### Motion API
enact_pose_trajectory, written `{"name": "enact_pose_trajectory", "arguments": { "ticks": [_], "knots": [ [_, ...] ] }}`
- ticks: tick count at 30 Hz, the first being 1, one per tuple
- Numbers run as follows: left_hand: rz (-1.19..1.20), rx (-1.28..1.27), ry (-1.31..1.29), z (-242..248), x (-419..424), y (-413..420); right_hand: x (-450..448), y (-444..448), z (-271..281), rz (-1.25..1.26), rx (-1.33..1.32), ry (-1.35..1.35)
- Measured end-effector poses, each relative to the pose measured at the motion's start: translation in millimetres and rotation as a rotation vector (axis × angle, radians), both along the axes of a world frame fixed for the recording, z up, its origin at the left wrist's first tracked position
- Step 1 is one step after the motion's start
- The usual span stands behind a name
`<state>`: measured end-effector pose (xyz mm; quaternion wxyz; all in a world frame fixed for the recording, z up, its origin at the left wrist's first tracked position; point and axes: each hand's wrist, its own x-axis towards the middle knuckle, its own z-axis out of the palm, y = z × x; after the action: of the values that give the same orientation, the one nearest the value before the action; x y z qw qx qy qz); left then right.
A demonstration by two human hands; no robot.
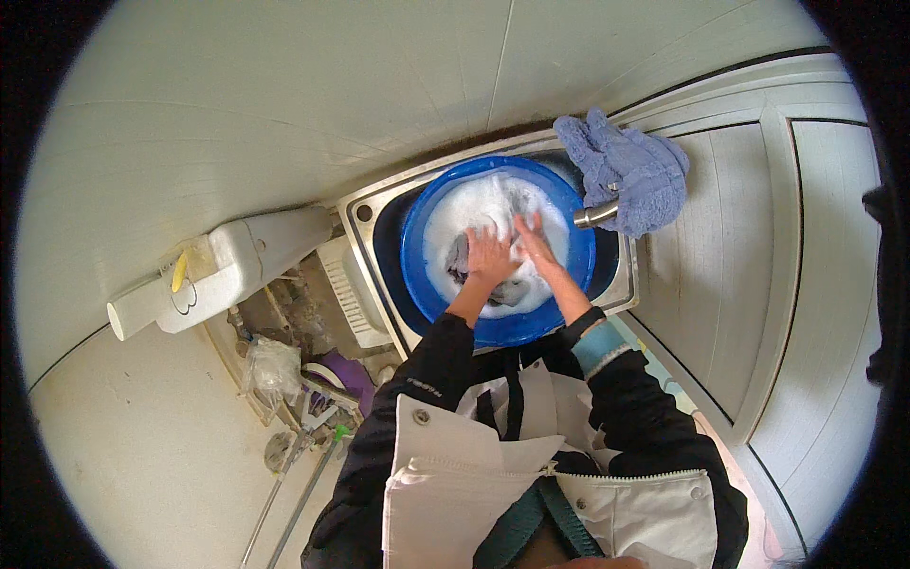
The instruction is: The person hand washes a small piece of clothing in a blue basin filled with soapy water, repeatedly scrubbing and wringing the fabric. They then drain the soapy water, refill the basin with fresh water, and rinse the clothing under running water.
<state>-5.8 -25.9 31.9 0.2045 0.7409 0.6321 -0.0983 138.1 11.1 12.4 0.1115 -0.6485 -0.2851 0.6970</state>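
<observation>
A blue plastic basin (409,267) sits in a stainless steel sink (364,245), with white suds (455,213) covering most of its contents. Wet grey fabric (508,293) shows through the foam. My left hand (490,254) lies flat on the fabric, palm down, with its fingers spread. To its right, my right hand (538,247) reaches into the suds beside the fabric, fingers apart. Foam hides some of the fingertips. Neither hand visibly grips anything.
A metal faucet spout (596,213) juts over the basin's right rim, with a blue fluffy cloth (633,171) draped over it. Left of the sink are a white plastic container (234,267), a ribbed white tray (348,291) and a clear plastic bag (276,370). White panels (718,263) stand close on the right.
</observation>
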Motion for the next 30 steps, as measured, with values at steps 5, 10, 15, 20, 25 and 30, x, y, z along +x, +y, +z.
{"name": "enact_pose_trajectory", "arguments": {
  "ticks": [5, 10, 15, 20, 25, 30],
  "knots": [
    [0.401, -0.286, -0.024, 0, 3, 17, 9, 2, -14, -0.241, -0.039, -0.083],
    [0.360, 0.163, -0.427, 64, 47, -10, -7, 19, 56, -0.389, -0.357, 0.575],
    [0.331, 0.306, -0.759, 100, 70, -27, 1, 6, 94, -0.715, -0.309, 0.782],
    [0.598, 0.237, -0.613, 70, 41, -2, -22, -1, 42, -0.507, 0.000, 0.921],
    [0.661, -0.057, -0.418, 26, 2, 40, -31, 4, 30, -0.796, -0.027, 0.135],
    [0.549, 0.093, -0.107, 12, 14, 23, -8, 7, 35, 0.098, 0.405, -0.549]
  ]
}}
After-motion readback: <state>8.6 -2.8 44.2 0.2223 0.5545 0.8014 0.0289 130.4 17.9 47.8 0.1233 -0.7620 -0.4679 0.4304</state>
